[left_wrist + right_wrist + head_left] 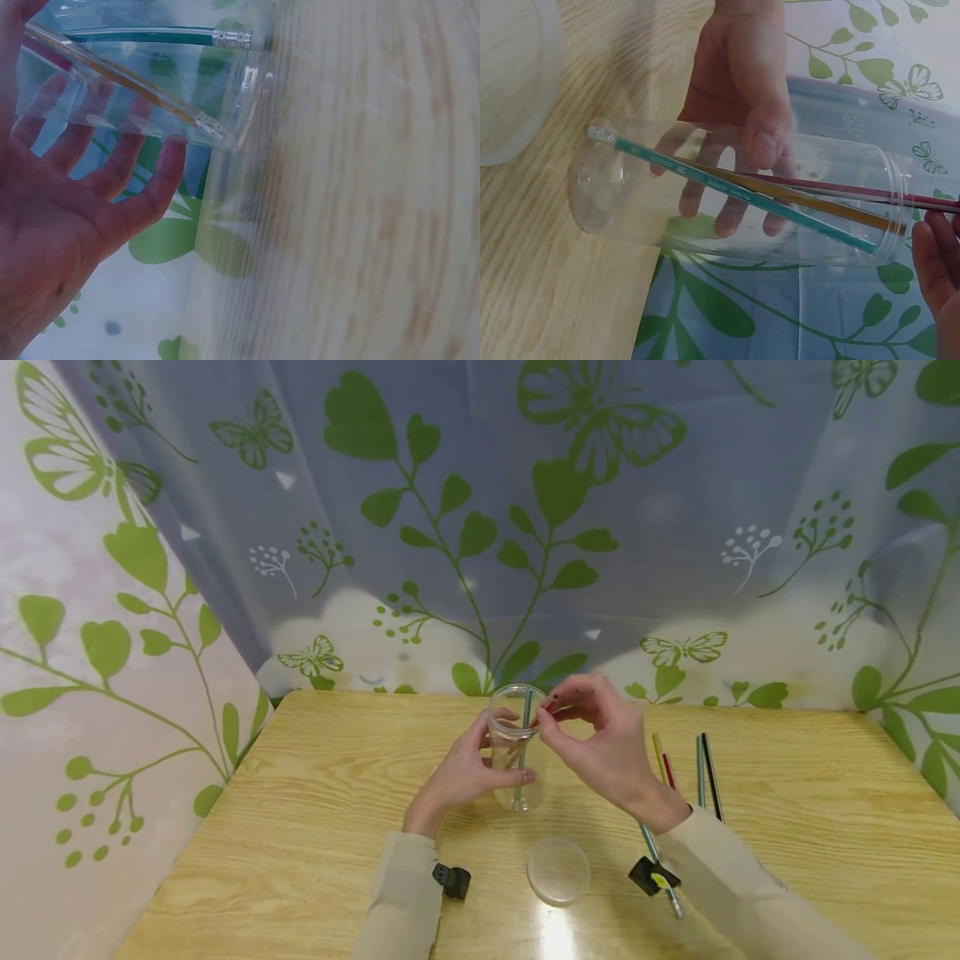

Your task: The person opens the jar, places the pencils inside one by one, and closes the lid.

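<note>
Left hand (467, 767) grips the clear jar (505, 753) around its wall; right hand (603, 739) pinches the red pencil (832, 189), partly inside the jar's mouth. Should the left grip loosen, the jar could tip.

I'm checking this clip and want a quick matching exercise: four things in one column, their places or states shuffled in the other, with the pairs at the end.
Things
1. Lid
2. Jar
3. Black pencil
4. Right hand

Places or states
A. Gripped by the left hand
B. On the table, right of the right hand
C. At the jar's mouth, pinching a red pencil
D. On the table, between the sleeves

Pairs: 1-D, 2-A, 3-B, 4-C
</note>
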The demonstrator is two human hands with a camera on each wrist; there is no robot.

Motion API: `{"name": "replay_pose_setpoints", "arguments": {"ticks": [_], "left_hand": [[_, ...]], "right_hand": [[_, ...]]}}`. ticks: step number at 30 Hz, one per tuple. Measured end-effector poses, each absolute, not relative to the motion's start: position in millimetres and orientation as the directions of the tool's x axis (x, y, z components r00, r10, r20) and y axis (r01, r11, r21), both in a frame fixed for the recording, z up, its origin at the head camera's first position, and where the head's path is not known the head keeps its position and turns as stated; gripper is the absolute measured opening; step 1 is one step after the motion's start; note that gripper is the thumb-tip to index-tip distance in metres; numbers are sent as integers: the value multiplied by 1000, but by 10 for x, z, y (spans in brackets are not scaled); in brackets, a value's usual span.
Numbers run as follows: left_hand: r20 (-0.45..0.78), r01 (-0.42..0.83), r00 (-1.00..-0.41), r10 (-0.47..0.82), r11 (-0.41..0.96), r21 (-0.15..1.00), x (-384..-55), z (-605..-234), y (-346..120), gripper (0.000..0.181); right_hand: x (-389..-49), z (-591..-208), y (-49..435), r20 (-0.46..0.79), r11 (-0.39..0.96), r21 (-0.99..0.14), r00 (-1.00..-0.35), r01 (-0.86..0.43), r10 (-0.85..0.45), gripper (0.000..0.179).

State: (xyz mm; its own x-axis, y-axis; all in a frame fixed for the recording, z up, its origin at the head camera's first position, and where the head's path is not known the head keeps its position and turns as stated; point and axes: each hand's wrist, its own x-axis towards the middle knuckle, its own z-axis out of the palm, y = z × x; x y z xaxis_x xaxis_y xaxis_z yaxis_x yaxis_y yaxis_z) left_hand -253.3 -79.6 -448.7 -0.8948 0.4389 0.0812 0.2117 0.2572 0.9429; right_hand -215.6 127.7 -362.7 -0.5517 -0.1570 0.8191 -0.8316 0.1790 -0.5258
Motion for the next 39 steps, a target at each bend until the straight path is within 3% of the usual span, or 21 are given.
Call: {"name": "replay_pose_setpoints", "arguments": {"ticks": [11, 24, 32, 39], "left_hand": [[84, 210, -889, 451, 238, 948, -2535, -4493, -796, 74], [95, 216, -886, 453, 224, 950, -2522, -4476, -785, 74], [91, 214, -887, 453, 227, 950, -2520, -4479, -790, 74], [99, 224, -888, 450, 235, 946, -2520, -4488, -790, 73]], "right_hand": [[-2196, -3739, 1289, 854, 318, -380, -461, -869, -239, 21], [-2222, -3795, 1297, 793, 417, -371, -517, -830, -322, 14], [-2248, -3841, 1307, 790, 427, -302, -475, -852, -388, 15], [-2228, -3838, 1347, 790, 409, -323, -481, -853, -381, 21]]}}
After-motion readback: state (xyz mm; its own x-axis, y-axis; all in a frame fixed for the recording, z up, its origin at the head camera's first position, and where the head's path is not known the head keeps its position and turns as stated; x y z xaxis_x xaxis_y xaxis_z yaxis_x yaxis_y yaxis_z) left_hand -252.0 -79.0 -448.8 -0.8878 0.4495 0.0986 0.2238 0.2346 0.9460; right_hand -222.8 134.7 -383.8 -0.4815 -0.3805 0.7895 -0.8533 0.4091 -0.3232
